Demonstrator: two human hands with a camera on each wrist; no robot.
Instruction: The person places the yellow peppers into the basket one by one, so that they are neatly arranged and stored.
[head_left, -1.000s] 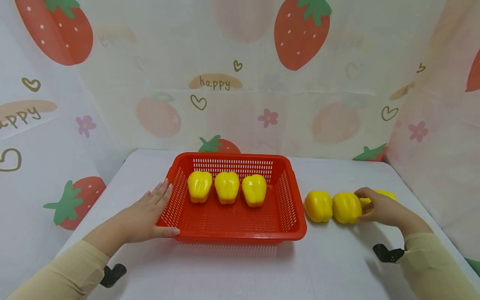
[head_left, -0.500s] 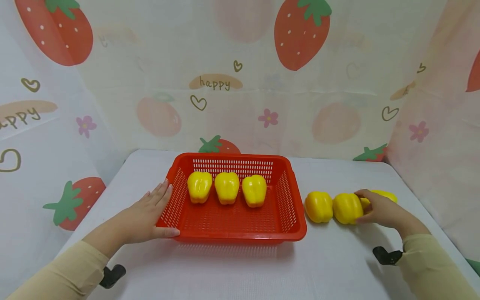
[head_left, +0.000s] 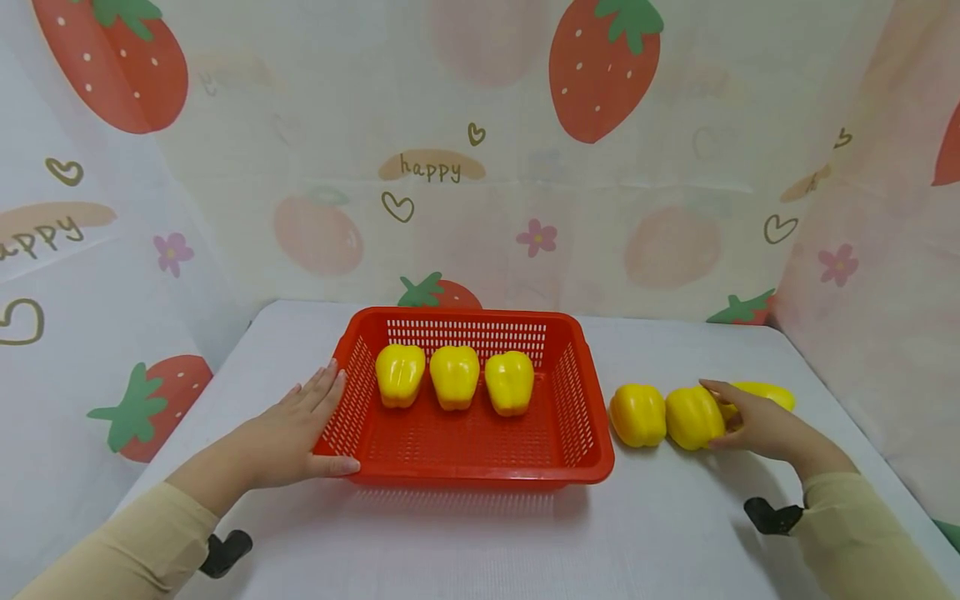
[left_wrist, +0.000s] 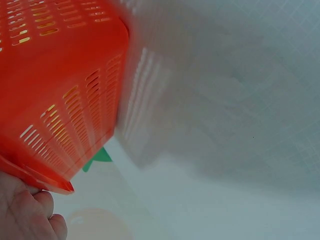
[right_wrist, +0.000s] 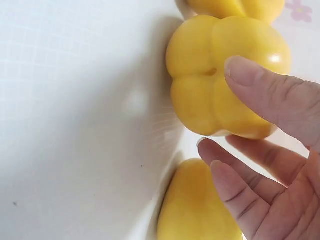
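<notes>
My left hand [head_left: 296, 429] lies against the left side of the red plastic basket [head_left: 480, 481], fingers straight along its wall and thumb on the front rim corner. In the basket, three yellow bell peppers stand in a row. To the right of it, my right hand [head_left: 765, 421] grips a yellow bell pepper [head_left: 692, 417] from its right side, index finger at the far edge and thumb at the near one. The right wrist view shows the thumb [right_wrist: 245, 72] over the pepper's lobed end, with fingers behind and below.
Another yellow bell pepper [head_left: 637, 415] stands between the gripped one and the basket. Behind my right hand lies a partly hidden yellow piece [head_left: 772, 393]. The white table [head_left: 450, 542] is backed by a strawberry-print cloth [head_left: 495, 233].
My right hand has shifted slightly left, its index finger reaching further across the pepper, which has turned a little. The left hand and basket stay put.
</notes>
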